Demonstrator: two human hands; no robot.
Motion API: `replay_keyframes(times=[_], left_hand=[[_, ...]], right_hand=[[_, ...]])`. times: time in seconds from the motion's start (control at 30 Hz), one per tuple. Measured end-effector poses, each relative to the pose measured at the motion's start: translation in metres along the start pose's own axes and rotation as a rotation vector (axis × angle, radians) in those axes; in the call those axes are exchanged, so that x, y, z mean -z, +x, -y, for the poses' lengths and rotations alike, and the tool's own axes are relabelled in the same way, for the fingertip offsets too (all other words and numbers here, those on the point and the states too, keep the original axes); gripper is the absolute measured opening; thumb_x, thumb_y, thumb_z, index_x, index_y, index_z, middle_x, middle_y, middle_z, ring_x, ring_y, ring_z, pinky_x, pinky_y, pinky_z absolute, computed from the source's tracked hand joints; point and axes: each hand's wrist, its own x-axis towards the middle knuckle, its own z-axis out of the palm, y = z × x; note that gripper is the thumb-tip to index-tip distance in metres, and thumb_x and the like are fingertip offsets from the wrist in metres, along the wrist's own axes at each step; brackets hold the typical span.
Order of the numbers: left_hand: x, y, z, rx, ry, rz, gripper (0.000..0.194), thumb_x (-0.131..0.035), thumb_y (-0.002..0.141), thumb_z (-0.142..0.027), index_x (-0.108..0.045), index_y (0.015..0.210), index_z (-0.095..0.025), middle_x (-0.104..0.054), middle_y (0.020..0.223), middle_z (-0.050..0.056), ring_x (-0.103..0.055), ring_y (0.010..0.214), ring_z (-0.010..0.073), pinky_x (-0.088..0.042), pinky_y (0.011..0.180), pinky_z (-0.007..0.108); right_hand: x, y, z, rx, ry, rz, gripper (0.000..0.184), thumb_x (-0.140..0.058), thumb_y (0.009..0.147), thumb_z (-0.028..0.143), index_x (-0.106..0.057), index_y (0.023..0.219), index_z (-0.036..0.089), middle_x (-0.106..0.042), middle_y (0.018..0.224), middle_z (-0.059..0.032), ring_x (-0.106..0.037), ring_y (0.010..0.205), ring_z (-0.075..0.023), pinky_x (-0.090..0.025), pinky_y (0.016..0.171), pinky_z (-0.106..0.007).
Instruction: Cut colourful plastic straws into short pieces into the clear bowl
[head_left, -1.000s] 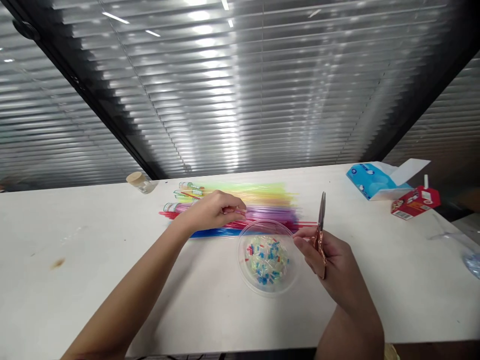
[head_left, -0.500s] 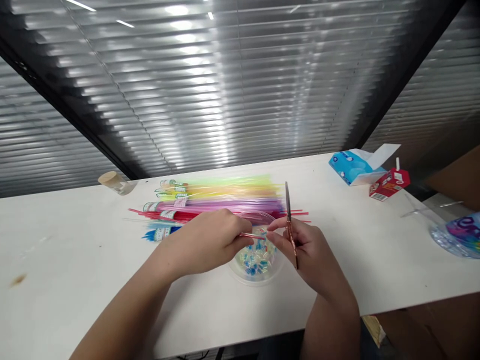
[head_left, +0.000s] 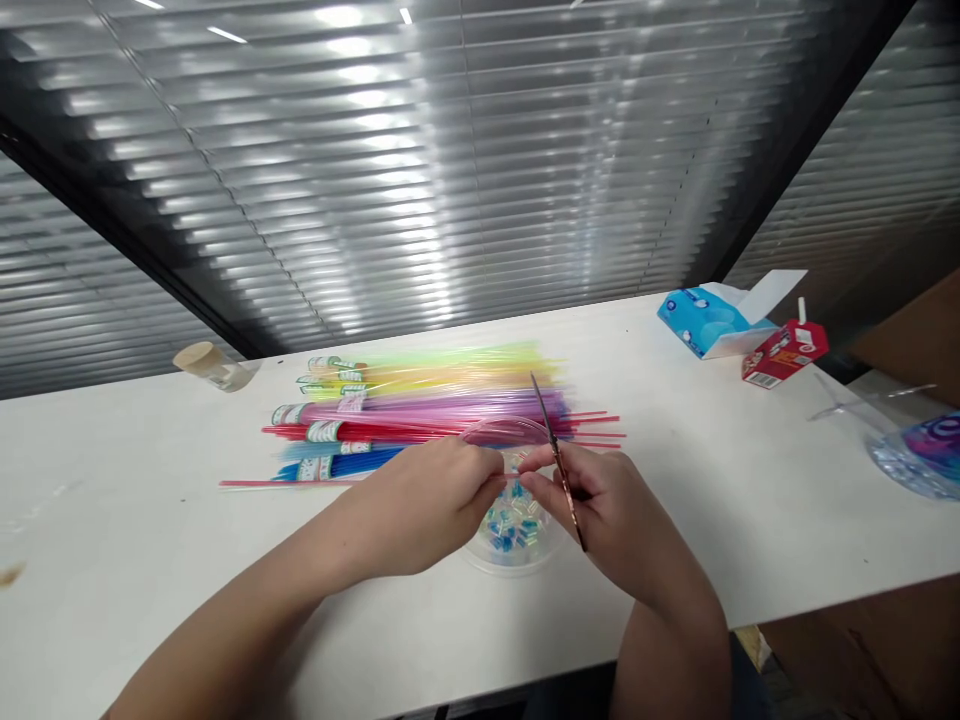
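My left hand (head_left: 450,487) is closed on a thin pink straw (head_left: 255,484), whose long end sticks out to the left past my wrist. My right hand (head_left: 592,500) grips a pair of copper-coloured scissors (head_left: 556,450), their blades pointing up and away. With thumb and forefinger it also pinches at the straw's short end, close to my left fingertips. Under both hands stands a clear round plastic bowl (head_left: 517,570). Short cut straw pieces (head_left: 510,530) in blue, pale yellow and clear lie in it, partly hidden by my fingers.
Behind the bowl lie bundles of long straws (head_left: 442,375) in several colours. A corked glass jar (head_left: 217,368) stands back left. At the right are a blue tissue box (head_left: 705,318), a red drink carton (head_left: 784,354) and a clear plastic container (head_left: 919,455).
The scissors have tilted, their tips moving left, and my right fingers have come closer to my left hand. The straw's long end now shows at the left. The view has shifted slightly.
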Motion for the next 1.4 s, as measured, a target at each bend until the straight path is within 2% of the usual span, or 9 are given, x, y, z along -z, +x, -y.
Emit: replay_keyframes(times=[0.17,0.43,0.57,0.67,0.9,1.0,1.13,1.27,1.4], left_hand=[[-0.004,-0.009,-0.003,0.017,-0.051,-0.03,0.036,-0.031,0.101,-0.034,-0.06,0.087,-0.019,-0.063,0.076,0.003,-0.058,0.067,0.0157,-0.038,0.059,0.027],[-0.021,-0.019,0.005,0.021,0.009,-0.126,0.019,-0.038,0.099,-0.03,-0.052,0.091,-0.022,-0.061,0.085,0.001,-0.057,0.071,0.016,-0.034,0.057,0.028],[-0.018,-0.02,0.003,0.055,-0.027,-0.141,0.016,-0.042,0.098,-0.033,-0.053,0.092,-0.023,-0.062,0.084,0.0,-0.059,0.073,0.0163,-0.036,0.058,0.028],[-0.013,-0.023,-0.001,0.043,-0.019,-0.131,0.025,-0.035,0.1,-0.034,-0.054,0.089,-0.022,-0.061,0.083,0.002,-0.058,0.071,0.0162,-0.037,0.058,0.028],[-0.016,-0.033,0.002,-0.017,0.163,-0.133,0.023,-0.033,0.093,-0.014,-0.053,0.103,-0.02,-0.063,0.086,0.007,-0.06,0.073,0.0195,-0.044,0.062,0.03],[-0.018,-0.037,0.004,-0.024,0.177,-0.166,0.025,-0.033,0.091,-0.012,-0.052,0.105,-0.02,-0.064,0.087,0.007,-0.059,0.074,0.0194,-0.046,0.064,0.03],[-0.012,-0.042,0.002,0.0,0.107,-0.159,0.023,-0.03,0.095,-0.02,-0.053,0.096,-0.02,-0.062,0.082,0.006,-0.056,0.07,0.0179,-0.044,0.062,0.029],[-0.003,-0.045,-0.001,0.03,0.012,-0.168,0.032,-0.025,0.099,-0.031,-0.053,0.087,-0.021,-0.06,0.076,0.003,-0.053,0.065,0.0161,-0.04,0.058,0.028],[0.0,-0.045,-0.002,0.03,-0.033,-0.175,0.037,-0.026,0.1,-0.037,-0.054,0.083,-0.021,-0.059,0.074,0.002,-0.052,0.066,0.0162,-0.041,0.061,0.028]], right_hand=[[-0.001,0.0,-0.001,0.048,-0.001,-0.019,0.024,-0.054,0.096,0.033,-0.056,0.076,0.019,-0.063,0.063,0.0021,-0.052,0.053,-0.0113,-0.033,0.05,-0.023],[-0.004,-0.001,-0.001,0.024,0.032,-0.03,0.022,-0.054,0.096,0.033,-0.058,0.079,0.02,-0.065,0.067,0.0024,-0.057,0.057,-0.0111,-0.039,0.053,-0.021],[-0.004,-0.001,0.0,0.013,0.074,-0.02,0.02,-0.054,0.097,0.033,-0.062,0.083,0.02,-0.067,0.073,0.0017,-0.06,0.063,-0.0117,-0.042,0.056,-0.021],[-0.004,0.0,0.001,-0.001,0.105,-0.006,0.021,-0.054,0.097,0.035,-0.063,0.087,0.019,-0.067,0.073,0.001,-0.06,0.064,-0.0125,-0.043,0.057,-0.022],[-0.01,-0.001,0.005,0.004,0.15,-0.003,0.027,-0.052,0.097,0.039,-0.064,0.087,0.018,-0.067,0.078,-0.0032,-0.059,0.067,-0.0149,-0.044,0.059,-0.024],[-0.012,-0.004,0.005,-0.018,0.194,-0.077,0.027,-0.055,0.095,0.043,-0.064,0.093,0.018,-0.065,0.074,-0.002,-0.058,0.064,-0.0143,-0.044,0.057,-0.024],[-0.005,-0.015,0.003,-0.116,0.186,-0.185,0.034,-0.06,0.091,0.05,-0.059,0.109,0.021,-0.053,0.061,0.0039,-0.051,0.056,-0.0127,-0.041,0.053,-0.023],[-0.001,-0.032,0.003,-0.179,0.2,-0.119,0.037,-0.055,0.094,0.052,-0.05,0.116,0.023,-0.05,0.06,0.006,-0.048,0.054,-0.0121,-0.04,0.053,-0.023],[-0.009,-0.051,0.014,-0.091,0.296,0.024,0.046,-0.041,0.095,0.063,-0.048,0.112,0.021,-0.053,0.065,0.0028,-0.043,0.051,-0.0112,-0.037,0.05,-0.024]])
